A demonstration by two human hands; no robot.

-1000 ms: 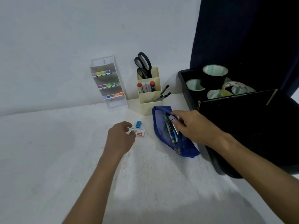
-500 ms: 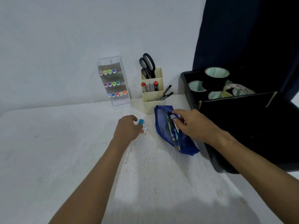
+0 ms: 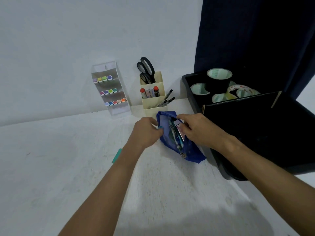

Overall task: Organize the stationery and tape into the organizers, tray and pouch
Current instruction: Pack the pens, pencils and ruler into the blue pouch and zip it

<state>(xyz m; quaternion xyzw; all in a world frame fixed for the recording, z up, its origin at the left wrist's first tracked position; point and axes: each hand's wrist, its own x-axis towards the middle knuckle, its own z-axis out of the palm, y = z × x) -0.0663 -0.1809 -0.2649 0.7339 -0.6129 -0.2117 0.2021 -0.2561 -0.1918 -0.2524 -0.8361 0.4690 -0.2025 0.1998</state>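
A blue zip pouch (image 3: 192, 153) lies open on the white table with pens (image 3: 175, 135) and a small pink-white item inside. My right hand (image 3: 199, 132) pinches the pouch's right edge and holds the mouth open. At the pouch's left edge my left hand (image 3: 144, 132) is closed around a small blue sharpener (image 3: 160, 127), of which only a corner shows past the fingers. The small white eraser is not visible.
A clear tiered organizer (image 3: 117, 109) with coloured markers and a cream organizer (image 3: 153, 104) with scissors (image 3: 146, 67), glue sticks and pens stand at the wall. A black tray (image 3: 189, 86) with tape rolls (image 3: 219, 77) sits right. A teal strip (image 3: 117, 155) lies beside my left forearm.
My left hand closed over the sharpener and eraser on the table and carried them right to the pouch's edge. My right hand stayed on the pouch. The camera shifted, revealing the teal strip.
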